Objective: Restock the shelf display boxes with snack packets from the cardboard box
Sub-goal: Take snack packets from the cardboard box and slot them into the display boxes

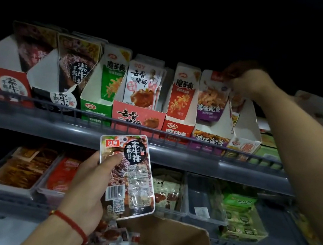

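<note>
The snack packet (127, 176) stands long-axis upright, gripped in the left hand (86, 182) above the cardboard box (190, 244); its matching black display box (57, 85) lies up-left. The right hand (244, 82) pinches packets far right.

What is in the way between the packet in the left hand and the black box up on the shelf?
Only the shelf's front rail. The left hand holds the packet below the shelf, and the black box stands behind that rail, so the packet must go up over it. The box already holds packets up front.
</note>
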`<state>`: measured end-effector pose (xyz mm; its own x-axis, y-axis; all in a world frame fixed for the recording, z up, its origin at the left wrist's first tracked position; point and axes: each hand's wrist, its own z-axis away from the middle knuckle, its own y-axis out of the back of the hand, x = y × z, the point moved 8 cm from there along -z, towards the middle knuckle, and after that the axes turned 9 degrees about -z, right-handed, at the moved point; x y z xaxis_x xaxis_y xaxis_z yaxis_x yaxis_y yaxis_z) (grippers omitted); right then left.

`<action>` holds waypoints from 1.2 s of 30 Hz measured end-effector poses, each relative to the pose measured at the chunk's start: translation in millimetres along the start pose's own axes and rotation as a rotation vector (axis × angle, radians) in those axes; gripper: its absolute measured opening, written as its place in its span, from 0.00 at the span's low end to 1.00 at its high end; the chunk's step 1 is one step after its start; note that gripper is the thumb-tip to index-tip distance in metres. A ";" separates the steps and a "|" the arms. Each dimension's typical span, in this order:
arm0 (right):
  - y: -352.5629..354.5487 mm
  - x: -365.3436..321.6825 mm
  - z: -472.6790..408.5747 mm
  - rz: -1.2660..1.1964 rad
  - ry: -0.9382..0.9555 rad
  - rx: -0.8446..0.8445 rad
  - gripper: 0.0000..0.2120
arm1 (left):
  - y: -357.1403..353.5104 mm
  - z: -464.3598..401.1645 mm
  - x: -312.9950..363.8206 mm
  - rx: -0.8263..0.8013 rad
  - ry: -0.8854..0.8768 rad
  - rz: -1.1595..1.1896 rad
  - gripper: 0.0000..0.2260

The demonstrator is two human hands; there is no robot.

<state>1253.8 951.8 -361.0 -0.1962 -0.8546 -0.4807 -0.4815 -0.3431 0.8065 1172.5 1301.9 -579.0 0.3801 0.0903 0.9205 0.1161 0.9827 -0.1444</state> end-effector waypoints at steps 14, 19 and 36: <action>-18.6 -9.2 -15.8 0.261 0.101 0.045 0.09 | -0.8 7.6 -0.7 -0.021 0.029 0.004 0.04; -20.2 -16.5 -12.9 0.414 0.208 0.065 0.09 | -1.4 6.3 0.5 -0.015 0.022 0.005 0.04; -22.2 -103.5 97.2 0.190 0.718 0.065 0.10 | -1.9 23.0 21.1 -0.092 -0.110 0.038 0.12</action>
<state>1201.8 1085.8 -362.6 0.3144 -0.9489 0.0262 -0.5486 -0.1591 0.8208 1159.1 1305.7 -550.9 0.2832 0.1495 0.9473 0.1892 0.9597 -0.2080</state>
